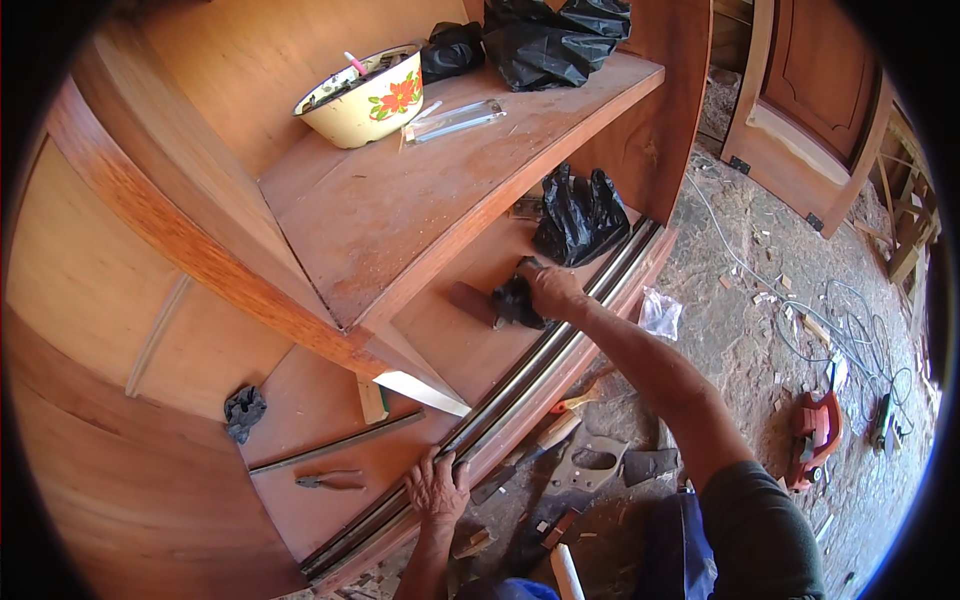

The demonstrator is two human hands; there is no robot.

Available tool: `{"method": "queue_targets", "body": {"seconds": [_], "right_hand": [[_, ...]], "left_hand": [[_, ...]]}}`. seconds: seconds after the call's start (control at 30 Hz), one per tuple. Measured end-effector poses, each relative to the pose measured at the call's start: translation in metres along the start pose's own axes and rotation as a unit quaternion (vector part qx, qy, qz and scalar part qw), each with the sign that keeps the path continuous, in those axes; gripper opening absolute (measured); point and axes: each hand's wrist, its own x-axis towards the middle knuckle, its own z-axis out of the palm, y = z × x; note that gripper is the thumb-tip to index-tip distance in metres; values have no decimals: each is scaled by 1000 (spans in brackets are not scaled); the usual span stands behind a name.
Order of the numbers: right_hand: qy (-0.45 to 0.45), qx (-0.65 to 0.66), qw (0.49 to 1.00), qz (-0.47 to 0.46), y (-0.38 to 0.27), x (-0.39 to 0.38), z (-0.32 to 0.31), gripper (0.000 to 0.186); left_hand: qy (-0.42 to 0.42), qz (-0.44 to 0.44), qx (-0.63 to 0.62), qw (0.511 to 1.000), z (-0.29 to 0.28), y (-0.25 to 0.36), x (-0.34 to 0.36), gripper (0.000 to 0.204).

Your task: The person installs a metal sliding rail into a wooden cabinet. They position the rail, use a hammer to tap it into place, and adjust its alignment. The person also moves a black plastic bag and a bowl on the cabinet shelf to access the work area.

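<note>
My left hand [437, 487] lies on the metal sliding track [545, 365] along the cabinet's front edge, fingers stretched out and holding nothing. Further in, on the lower shelf [430, 340], my right hand [556, 292] is closed on a black crumpled bundle [515, 303], whose exact kind I cannot make out. A brown rounded piece [473, 303] shows just left of the bundle. Behind that hand sits a black plastic bag [580, 215]. Pliers [332, 481] and a dark metal strip [338, 443] lie on the shelf board, left of my left hand.
The upper shelf [450, 190] holds a flowered enamel basin [365, 95] and black bags [550, 40]. A handsaw [588, 462] and a brush [576, 401] lie below the track. On the floor at right are a red power tool [817, 438], cables [850, 320] and a panelled door [820, 90].
</note>
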Motion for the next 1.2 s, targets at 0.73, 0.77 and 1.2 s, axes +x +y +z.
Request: {"method": "queue_targets", "body": {"seconds": [0.73,0.77,1.2], "right_hand": [[160,4,984,-73,-8,-58,-55,28],[149,-9,985,-91,-6,-60,-51,25],[-51,-91,939,-328,-26,-81,-56,15]], "left_hand": [[22,4,-13,1000,6,8,4,34],[21,5,-15,1000,9,8,5,34],[10,-5,-12,1000,0,0,2,37]]}}
